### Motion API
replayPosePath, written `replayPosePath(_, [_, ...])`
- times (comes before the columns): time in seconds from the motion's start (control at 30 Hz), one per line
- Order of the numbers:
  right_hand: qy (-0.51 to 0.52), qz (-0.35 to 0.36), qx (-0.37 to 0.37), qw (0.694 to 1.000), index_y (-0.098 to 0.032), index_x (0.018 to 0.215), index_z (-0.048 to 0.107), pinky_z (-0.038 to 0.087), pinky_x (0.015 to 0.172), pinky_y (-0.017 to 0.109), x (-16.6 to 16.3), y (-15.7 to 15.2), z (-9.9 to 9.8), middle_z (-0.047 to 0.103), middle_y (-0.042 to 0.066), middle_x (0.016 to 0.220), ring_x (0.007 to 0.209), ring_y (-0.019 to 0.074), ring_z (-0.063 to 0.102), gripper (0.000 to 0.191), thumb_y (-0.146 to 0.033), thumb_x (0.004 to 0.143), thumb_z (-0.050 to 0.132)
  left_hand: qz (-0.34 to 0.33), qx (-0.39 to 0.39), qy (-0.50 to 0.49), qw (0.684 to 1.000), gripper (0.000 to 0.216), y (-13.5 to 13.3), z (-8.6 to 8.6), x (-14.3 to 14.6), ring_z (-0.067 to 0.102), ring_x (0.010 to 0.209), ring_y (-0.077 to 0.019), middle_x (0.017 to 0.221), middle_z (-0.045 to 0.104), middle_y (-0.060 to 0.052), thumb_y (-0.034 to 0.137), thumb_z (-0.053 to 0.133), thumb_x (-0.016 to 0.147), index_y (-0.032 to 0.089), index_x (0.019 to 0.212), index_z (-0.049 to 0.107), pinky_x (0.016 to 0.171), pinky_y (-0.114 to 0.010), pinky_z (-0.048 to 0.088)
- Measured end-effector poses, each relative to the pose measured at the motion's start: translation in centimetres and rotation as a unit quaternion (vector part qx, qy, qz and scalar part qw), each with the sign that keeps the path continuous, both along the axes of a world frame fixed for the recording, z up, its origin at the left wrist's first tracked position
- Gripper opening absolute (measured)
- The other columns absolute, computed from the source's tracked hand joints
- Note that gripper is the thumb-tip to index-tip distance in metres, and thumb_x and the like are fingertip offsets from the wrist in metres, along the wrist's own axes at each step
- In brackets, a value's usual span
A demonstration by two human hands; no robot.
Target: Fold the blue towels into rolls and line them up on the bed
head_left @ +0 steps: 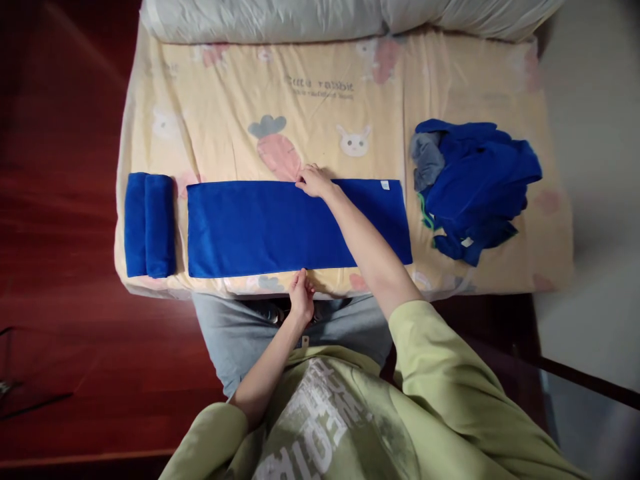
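A blue towel [250, 227] lies spread flat as a long rectangle on the bed, with a small white tag at its far right corner. My right hand [315, 181] reaches across it and pinches the far edge near the middle. At the near edge, opposite, my left hand [302, 295] is closed with its fingertips on the towel's border. Two rolled or folded blue towels [160, 227] lie side by side to the left. On the right sits a crumpled pile of blue cloths [480, 187], with a grey piece and a green edging showing.
The bed has a yellow sheet [225, 120] printed with carrots and rabbits. A pale rolled quilt [270, 19] runs along the far side. Dark red wooden floor [60, 267] shows at the left, and a pale surface [595, 200] at the right. My legs are against the near bed edge.
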State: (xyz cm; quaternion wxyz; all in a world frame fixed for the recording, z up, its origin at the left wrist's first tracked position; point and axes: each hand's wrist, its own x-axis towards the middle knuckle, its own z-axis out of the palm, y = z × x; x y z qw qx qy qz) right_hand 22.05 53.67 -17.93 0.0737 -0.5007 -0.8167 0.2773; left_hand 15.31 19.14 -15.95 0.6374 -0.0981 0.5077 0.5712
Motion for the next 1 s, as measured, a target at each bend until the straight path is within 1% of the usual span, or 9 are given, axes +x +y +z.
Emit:
replayPosePath(0.13, [0.003,-0.032,-0.034,0.999,-0.012,0.109,0.072,0.044,0.115,0.057,-0.4,-0.3,1.5,0.07,0.017,0.12,0.125,0.033,0.062,0.027,-0.038,0.103,0.067,0.022,-0.015,0.054,0.998,0.044,-0.1,-0.3,0.7,0.042,0.052,-0.0048,0.062,0.044,0.009,0.043,0.092,0.073,0.019,0.079,0.055,0.054,-0.02,0.036])
replayPosePath(0.27, [0.03,-0.044,-0.041,0.998,-0.015,0.116,0.07,0.049,0.11,0.048,-0.4,-0.8,3.1,0.075,0.011,0.11,0.112,0.0264,0.068,0.023,-0.033,0.103,0.066,0.034,0.001,0.088,0.996,0.04,-0.3,-0.3,1.2,0.062,0.072,-0.009,0.079,0.06,0.002,0.044,0.091,0.072,0.02,0.084,0.061,0.072,-0.022,0.051])
replayPosePath(0.37, [0.078,-0.046,-0.029,0.996,-0.019,0.122,0.067,0.05,0.107,0.041,-0.2,-1.3,4.4,0.076,0.006,0.101,0.106,0.0222,0.068,0.027,-0.038,0.102,0.066,0.036,0.032,0.108,0.993,0.038,-0.4,0.1,1.2,0.064,0.08,-0.0109,0.08,0.059,0.001,0.043,0.088,0.074,0.02,0.079,0.059,0.086,-0.027,0.055])
replayPosePath(0.53, [0.125,-0.056,-0.003,0.991,-0.021,0.121,0.065,0.053,0.101,0.038,0.3,-1.7,8.2,0.075,0.005,0.095,0.1,0.0217,0.068,0.031,-0.043,0.099,0.066,0.038,0.064,0.173,0.982,0.038,-1.2,2.2,0.2,0.066,0.08,-0.0119,0.076,0.059,0.002,0.044,0.086,0.078,0.021,0.08,0.056,0.086,-0.027,0.055])
replayPosePath(0.67, [0.168,-0.067,0.031,0.983,-0.021,0.115,0.065,0.055,0.093,0.038,1.4,-2.0,12.6,0.074,0.004,0.091,0.094,0.0221,0.067,0.03,-0.045,0.097,0.067,0.076,0.112,0.247,0.96,0.041,-1.7,5.1,-3.1,0.067,0.079,-0.0096,0.079,0.058,0.005,0.046,0.084,0.08,0.025,0.093,0.052,0.089,-0.026,0.056])
replayPosePath(0.73, [0.202,-0.08,0.045,0.975,-0.022,0.111,0.066,0.056,0.089,0.037,2.0,-2.3,14.8,0.072,0.003,0.088,0.09,0.0213,0.066,0.028,-0.044,0.094,0.07,0.102,0.146,0.307,0.935,0.04,-1.1,6.9,-6.2,0.066,0.077,-0.0091,0.081,0.058,0.005,0.045,0.082,0.082,0.026,0.096,0.05,0.086,-0.025,0.055])
replayPosePath(0.8, [0.245,-0.094,0.048,0.964,-0.022,0.106,0.065,0.056,0.083,0.035,2.6,-2.7,17.1,0.069,0.001,0.084,0.086,0.0203,0.066,0.026,-0.042,0.092,0.074,0.101,0.187,0.37,0.904,0.038,0.2,9.0,-10.1,0.065,0.075,-0.0093,0.082,0.059,0.004,0.045,0.081,0.084,0.024,0.095,0.051,0.081,-0.023,0.054])
replayPosePath(0.9, [0.325,-0.109,0.05,0.938,-0.02,0.1,0.064,0.058,0.081,0.035,3.4,-3.7,20.9,0.068,0.001,0.082,0.085,0.0191,0.066,0.028,-0.042,0.091,0.077,0.076,0.247,0.473,0.842,0.035,3.6,13.3,-16.5,0.066,0.081,-0.0119,0.088,0.064,0.001,0.045,0.08,0.084,0.02,0.096,0.059,0.08,-0.025,0.055])
replayPosePath(1.0, [0.403,-0.1,0.064,0.908,-0.02,0.099,0.064,0.061,0.083,0.038,4.2,-5.0,25.0,0.071,0.004,0.091,0.093,0.0202,0.068,0.033,-0.046,0.089,0.08,0.045,0.283,0.536,0.794,0.041,7.4,18.9,-21.9,0.07,0.094,-0.0171,0.1,0.069,-0.005,0.049,0.079,0.086,0.015,0.105,0.065,0.09,-0.034,0.059])
